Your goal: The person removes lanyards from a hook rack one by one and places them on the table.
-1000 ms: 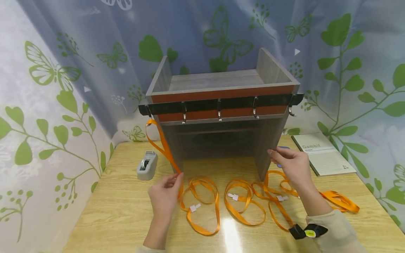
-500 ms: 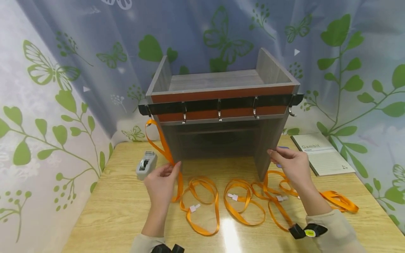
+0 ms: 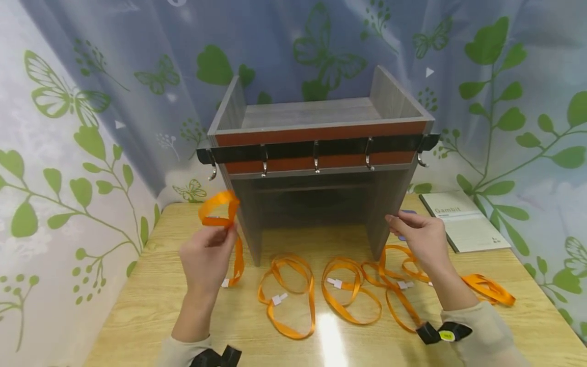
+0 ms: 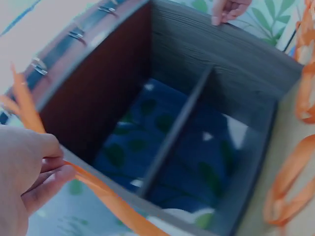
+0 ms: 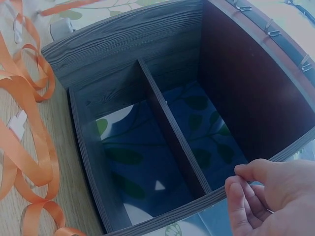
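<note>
My left hand (image 3: 206,255) pinches an orange lanyard (image 3: 217,204) beside the shelf's left panel. A loop of it stands above the fingers, apart from the leftmost hook (image 3: 213,172), and the rest hangs down behind the hand. The strap (image 4: 115,201) also runs through the fingers in the left wrist view. My right hand (image 3: 422,237) holds the front edge of the right panel of the grey wooden shelf unit (image 3: 390,193), thumb and fingertips at the edge (image 5: 216,195). Across its front runs a black rail (image 3: 293,150) with several metal hooks.
Several more orange lanyards (image 3: 312,306) lie looped on the wooden table (image 3: 137,306), one bunch (image 3: 490,289) at the right. A notebook (image 3: 468,224) lies at the back right. Part of a blue thing (image 3: 402,237) shows behind the right hand. Patterned curtains (image 3: 183,30) surround the table.
My left hand has moved up and left along the lanyard, and its loop has come off the leftmost hook. My right hand has stayed at the right panel. The view has shifted slightly.
</note>
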Demonstrator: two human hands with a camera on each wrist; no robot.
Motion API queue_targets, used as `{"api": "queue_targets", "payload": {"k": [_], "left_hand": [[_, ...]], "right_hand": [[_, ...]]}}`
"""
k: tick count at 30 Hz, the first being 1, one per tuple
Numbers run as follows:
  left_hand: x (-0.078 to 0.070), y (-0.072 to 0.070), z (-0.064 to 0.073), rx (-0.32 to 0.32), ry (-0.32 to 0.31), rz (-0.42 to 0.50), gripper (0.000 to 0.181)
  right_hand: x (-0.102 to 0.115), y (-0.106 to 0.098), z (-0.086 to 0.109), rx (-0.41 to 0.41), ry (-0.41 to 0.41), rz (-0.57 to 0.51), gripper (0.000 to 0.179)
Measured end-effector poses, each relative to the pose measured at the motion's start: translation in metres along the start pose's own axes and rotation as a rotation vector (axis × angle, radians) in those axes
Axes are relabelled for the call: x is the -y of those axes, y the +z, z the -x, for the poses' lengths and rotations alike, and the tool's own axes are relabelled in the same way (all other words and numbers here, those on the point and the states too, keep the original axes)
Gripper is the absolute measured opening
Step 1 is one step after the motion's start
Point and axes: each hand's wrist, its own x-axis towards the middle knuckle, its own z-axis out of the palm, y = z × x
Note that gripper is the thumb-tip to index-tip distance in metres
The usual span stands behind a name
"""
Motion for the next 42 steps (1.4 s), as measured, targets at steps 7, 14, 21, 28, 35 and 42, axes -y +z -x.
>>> {"api": "queue_targets", "payload": {"k": [7,14,21,28,35,42], "left_hand": [[-0.027,-0.036,-0.029,0.041,-0.107,-0.016,0.012],[-0.047,-0.063,-0.044,0.014,-0.207,-0.034,0.01],[-0.045,-0.066,-0.036,0.067,-0.235,-0.09,0.011],[-0.032,-0.064,-0.027,0.102,-0.338,-0.144,0.01],[-0.005,-0.064,-0.017,0.151,-0.465,-0.207,0.009],[0.026,-0.062,0.009,0.248,-0.65,-0.222,0.012]], "right_hand": [[0.001,0.0,-0.001,0.0,-0.014,0.012,0.053],[0.002,-0.001,-0.001,0.002,-0.019,0.006,0.052],[0.0,-0.001,-0.002,-0.003,-0.005,0.02,0.054],[-0.001,-0.001,-0.001,-0.003,0.01,0.013,0.055],[-0.001,-0.002,-0.002,0.003,0.02,0.032,0.06],[-0.001,0.0,-0.002,-0.005,0.013,0.02,0.059]]}}
